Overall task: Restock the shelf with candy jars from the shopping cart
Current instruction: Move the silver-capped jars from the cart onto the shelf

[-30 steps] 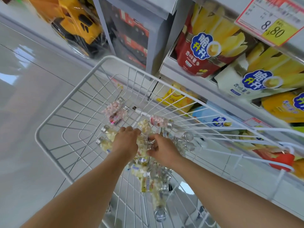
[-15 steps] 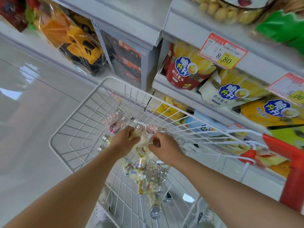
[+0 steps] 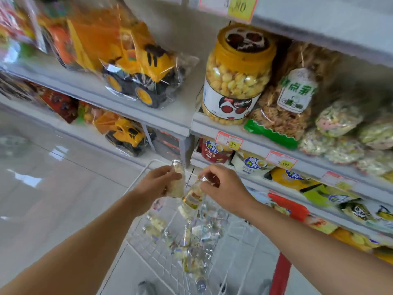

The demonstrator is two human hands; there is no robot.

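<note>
**Both hands up and out of the cart, one jar apiece**

Up they come! Half a second ago both hands were down among the heap in the basket, and now they ride above its far rim, level with the lower shelves. Left fingers (image 3: 167,174) are curled round the body of a candy jar (image 3: 178,184). It is held upright, pale yellow sweets inside, its silver cap poking clear of the grip. Right fingertips (image 3: 210,173) are bunched in a pinch on the silver cap of a second jar (image 3: 192,199). That one dangles below, tilted, base down and to the left. The two jars sit just beside each other; whether they touch, the blur won't let me say. The left hand (image 3: 155,185) and right hand (image 3: 227,188) are close together.

Below them, the white wire shopping cart (image 3: 146,245) holds the rest of the jars (image 3: 191,250), a loose, blurred pile along the middle of the basket. Its red handle (image 3: 280,273) shows at lower right. Beyond, the grey shelf (image 3: 202,127) carries a big tub of yellow puffs (image 3: 236,81) with an orange lid and bagged snacks to its right. A wrapped yellow toy truck (image 3: 136,69) sits on the bay to the left. Chip bags (image 3: 251,162) sit one tier down, behind a red-and-yellow price tag (image 3: 229,141).
</note>
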